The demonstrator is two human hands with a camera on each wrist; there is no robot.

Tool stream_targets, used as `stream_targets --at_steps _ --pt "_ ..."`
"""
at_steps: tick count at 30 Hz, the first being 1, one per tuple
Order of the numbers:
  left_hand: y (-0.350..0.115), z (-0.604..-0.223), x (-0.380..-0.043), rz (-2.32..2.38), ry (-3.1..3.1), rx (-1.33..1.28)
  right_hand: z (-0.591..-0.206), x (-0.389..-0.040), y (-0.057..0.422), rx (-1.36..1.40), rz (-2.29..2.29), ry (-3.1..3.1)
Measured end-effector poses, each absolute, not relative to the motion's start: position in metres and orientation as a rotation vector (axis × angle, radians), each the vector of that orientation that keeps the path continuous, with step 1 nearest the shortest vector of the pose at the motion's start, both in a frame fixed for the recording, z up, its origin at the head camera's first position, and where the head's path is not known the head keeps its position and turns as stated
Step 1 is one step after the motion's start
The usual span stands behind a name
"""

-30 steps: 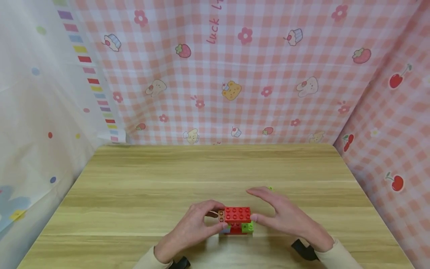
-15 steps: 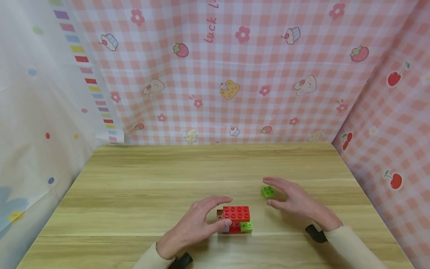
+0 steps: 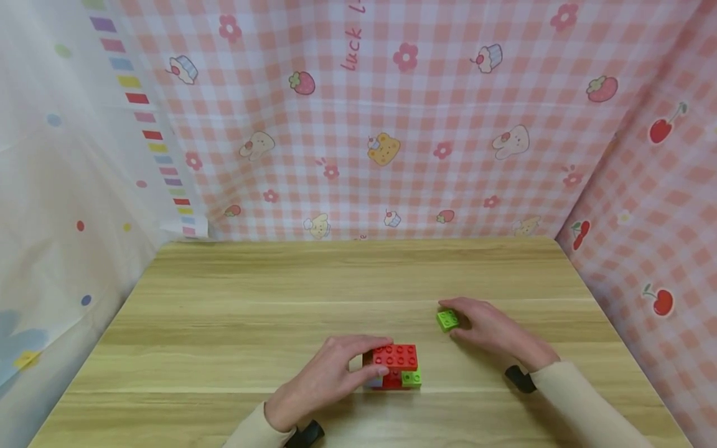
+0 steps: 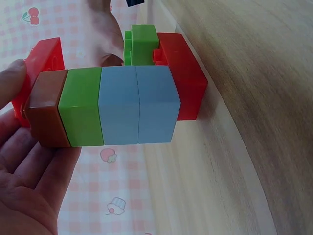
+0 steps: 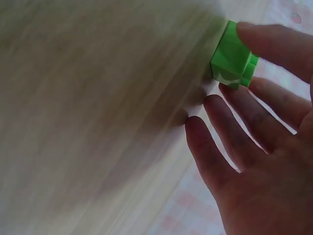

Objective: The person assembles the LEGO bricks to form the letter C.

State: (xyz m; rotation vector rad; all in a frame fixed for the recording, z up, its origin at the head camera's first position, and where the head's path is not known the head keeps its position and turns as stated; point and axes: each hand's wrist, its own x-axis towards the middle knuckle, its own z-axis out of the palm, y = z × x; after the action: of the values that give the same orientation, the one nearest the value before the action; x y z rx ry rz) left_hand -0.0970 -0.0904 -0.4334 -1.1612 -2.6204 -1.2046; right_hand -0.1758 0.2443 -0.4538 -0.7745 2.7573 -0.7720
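My left hand (image 3: 327, 373) holds a small structure of toy building bricks, its thumb and fingers about the red top brick (image 3: 395, 357). In the left wrist view, a brown brick (image 4: 46, 105), a green brick (image 4: 82, 105) and blue bricks (image 4: 120, 105) form a column below that red one. Beside the column's foot lies a red base brick (image 4: 188, 78) bearing a small green brick (image 4: 145, 45). Farther back on the right, my right hand (image 3: 493, 326) pinches a loose green brick (image 5: 231, 54) between thumb and fingers, close to the tabletop.
The wooden table (image 3: 252, 298) meets a pink checked cloth (image 3: 347, 124) at the back. A pale spotted curtain (image 3: 67, 162) hangs at the left and another checked cloth (image 3: 644, 249) at the right. Black straps (image 3: 521, 378) sit at both wrists.
My right hand has left the structure, moved back and right, and closed its fingers on the loose green brick. My left hand loosened a little, then closed again round the structure's top.
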Motion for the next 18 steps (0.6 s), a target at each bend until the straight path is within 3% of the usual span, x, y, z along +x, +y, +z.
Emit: stream_targets --at_steps 18 --pt "-0.09 -0.4338 -0.0934 -1.209 -2.653 -1.093 -0.4524 -0.1709 0.2366 -0.76 -0.769 2.827"
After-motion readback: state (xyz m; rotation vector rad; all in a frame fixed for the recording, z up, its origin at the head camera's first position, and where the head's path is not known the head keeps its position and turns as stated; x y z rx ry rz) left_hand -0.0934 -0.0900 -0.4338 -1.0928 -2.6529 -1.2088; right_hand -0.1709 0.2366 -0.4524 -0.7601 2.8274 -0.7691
